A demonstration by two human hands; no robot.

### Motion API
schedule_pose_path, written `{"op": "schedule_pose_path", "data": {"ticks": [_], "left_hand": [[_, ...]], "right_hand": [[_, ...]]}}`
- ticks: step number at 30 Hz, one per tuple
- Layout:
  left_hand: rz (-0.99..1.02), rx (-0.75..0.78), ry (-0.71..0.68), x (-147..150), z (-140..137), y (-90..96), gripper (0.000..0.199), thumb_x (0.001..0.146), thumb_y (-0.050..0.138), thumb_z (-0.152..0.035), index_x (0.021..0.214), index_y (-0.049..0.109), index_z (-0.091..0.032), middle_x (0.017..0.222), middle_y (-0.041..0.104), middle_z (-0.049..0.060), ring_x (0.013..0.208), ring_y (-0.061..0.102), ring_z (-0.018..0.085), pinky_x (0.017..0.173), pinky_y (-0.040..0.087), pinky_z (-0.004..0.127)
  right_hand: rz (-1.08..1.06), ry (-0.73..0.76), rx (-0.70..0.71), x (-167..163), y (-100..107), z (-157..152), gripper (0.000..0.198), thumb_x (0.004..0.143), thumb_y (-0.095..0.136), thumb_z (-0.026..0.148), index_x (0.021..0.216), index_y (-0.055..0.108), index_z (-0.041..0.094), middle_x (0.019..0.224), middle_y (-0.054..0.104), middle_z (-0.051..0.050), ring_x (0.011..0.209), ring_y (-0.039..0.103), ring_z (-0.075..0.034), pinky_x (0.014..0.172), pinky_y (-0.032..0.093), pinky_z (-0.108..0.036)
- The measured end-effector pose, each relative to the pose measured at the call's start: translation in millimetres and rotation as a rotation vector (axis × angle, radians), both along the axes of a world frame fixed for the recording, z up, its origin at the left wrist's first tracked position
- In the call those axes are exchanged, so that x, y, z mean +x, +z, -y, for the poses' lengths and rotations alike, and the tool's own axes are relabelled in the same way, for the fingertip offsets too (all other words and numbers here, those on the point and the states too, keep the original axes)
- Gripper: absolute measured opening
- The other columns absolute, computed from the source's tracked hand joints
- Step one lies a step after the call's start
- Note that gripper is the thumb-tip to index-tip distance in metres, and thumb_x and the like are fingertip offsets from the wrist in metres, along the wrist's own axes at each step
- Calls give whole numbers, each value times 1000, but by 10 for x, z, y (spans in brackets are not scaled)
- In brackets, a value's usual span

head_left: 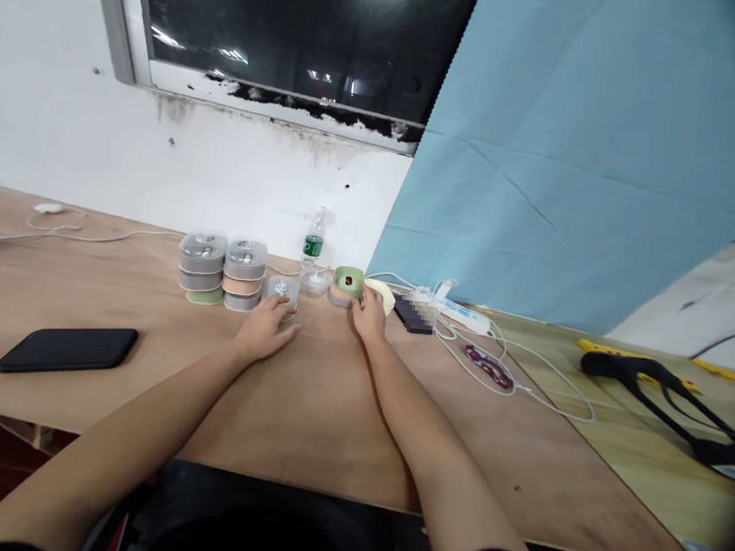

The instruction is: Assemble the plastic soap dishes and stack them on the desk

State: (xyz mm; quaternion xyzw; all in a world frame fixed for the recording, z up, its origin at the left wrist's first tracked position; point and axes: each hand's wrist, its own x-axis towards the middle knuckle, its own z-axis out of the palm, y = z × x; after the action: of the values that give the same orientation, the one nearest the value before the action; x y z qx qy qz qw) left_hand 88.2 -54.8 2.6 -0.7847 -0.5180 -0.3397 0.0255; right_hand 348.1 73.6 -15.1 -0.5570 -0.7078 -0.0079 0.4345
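Observation:
My left hand [264,328] lies with its fingers spread on the table, the fingertips at the front of a small box [282,288] with a clear lid. To its left stand two stacks of small oval boxes in grey, green and orange with clear lids, a left stack [202,268] and a right stack [244,274]. My right hand [371,315] has its thumb and fingers on the right side of a green open box [348,281] with a small dark thing in it, sitting on a greyish-pink part. Behind that hand is a cream-coloured piece [381,294], partly hidden.
A clear plastic piece [316,283] and a bottle with a green label [314,240] stand near the wall. A black phone [67,349] lies at left. On the right are a dark device [410,314], a power strip [464,315], white cables and a black strap-like frame [655,398].

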Motion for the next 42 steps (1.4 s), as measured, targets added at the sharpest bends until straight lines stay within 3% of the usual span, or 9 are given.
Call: {"op": "schedule_pose_path", "data": {"ticks": [4, 8, 14, 19, 24, 29, 34, 38, 42], "left_hand": [[-48, -13, 49, -3, -13, -4, 42, 82, 54, -48, 111, 62, -19, 129, 53, 14, 123, 46, 31, 104, 38, 48], [-84, -65, 96, -4, -24, -26, 51, 82, 53, -50, 120, 58, -16, 137, 47, 17, 131, 38, 34, 105, 35, 51], [-136, -140, 90, -24, -19, -43, 59, 81, 53, -53, 129, 51, -19, 148, 35, 14, 138, 27, 36, 107, 32, 52], [-158, -113, 73, -5, 12, -7, 53, 82, 52, -53, 123, 56, -19, 145, 40, 13, 135, 31, 34, 106, 34, 50], [-148, -52, 45, 11, 41, 24, 48, 83, 51, -52, 120, 58, -22, 136, 50, 11, 124, 44, 32, 101, 38, 48], [-94, -23, 11, 8, 30, 25, 42, 84, 52, -49, 116, 61, -23, 128, 55, 10, 117, 49, 29, 99, 40, 45], [-102, 5, 66, -5, -7, -4, 49, 83, 52, -49, 122, 57, -20, 136, 48, 13, 127, 41, 32, 103, 36, 47], [-129, -79, 112, -16, -25, -44, 60, 81, 54, -52, 133, 48, -21, 144, 39, 14, 135, 30, 36, 105, 33, 53], [-120, -123, 117, -10, -23, -58, 65, 80, 54, -53, 136, 44, -21, 147, 36, 15, 137, 27, 37, 105, 32, 53]], "right_hand": [[31, 68, -42, 12, -18, -7, 50, 85, 47, 28, 135, 46, 16, 126, 56, -13, 116, 51, -25, 98, 43, -39], [12, 36, -49, 3, -18, 2, 57, 84, 50, 28, 139, 39, 17, 129, 54, -13, 116, 51, -26, 96, 43, -39], [-92, -239, 41, 58, 41, 15, 52, 79, 51, 27, 129, 46, 14, 123, 54, -15, 113, 49, -29, 96, 40, -43], [-157, -444, -9, 177, 52, 7, 59, 74, 57, 29, 129, 43, 14, 131, 47, -18, 120, 43, -33, 100, 35, -47], [-125, -371, -145, 208, 8, -36, 65, 72, 59, 32, 131, 40, 13, 129, 51, -17, 118, 47, -30, 99, 36, -42], [-108, -393, -124, 165, 9, -24, 66, 73, 59, 33, 132, 41, 10, 131, 50, -19, 119, 46, -31, 100, 35, -42], [-56, -370, -154, 155, 26, 14, 64, 77, 56, 33, 135, 41, 13, 136, 44, -17, 124, 41, -31, 103, 33, -42], [22, -331, -251, 147, 22, 36, 59, 78, 56, 40, 133, 47, 20, 146, 31, -15, 131, 32, -33, 106, 28, -46], [46, -346, -294, 137, 13, 48, 56, 78, 56, 42, 129, 51, 19, 146, 28, -16, 131, 30, -34, 106, 27, -45]]}}
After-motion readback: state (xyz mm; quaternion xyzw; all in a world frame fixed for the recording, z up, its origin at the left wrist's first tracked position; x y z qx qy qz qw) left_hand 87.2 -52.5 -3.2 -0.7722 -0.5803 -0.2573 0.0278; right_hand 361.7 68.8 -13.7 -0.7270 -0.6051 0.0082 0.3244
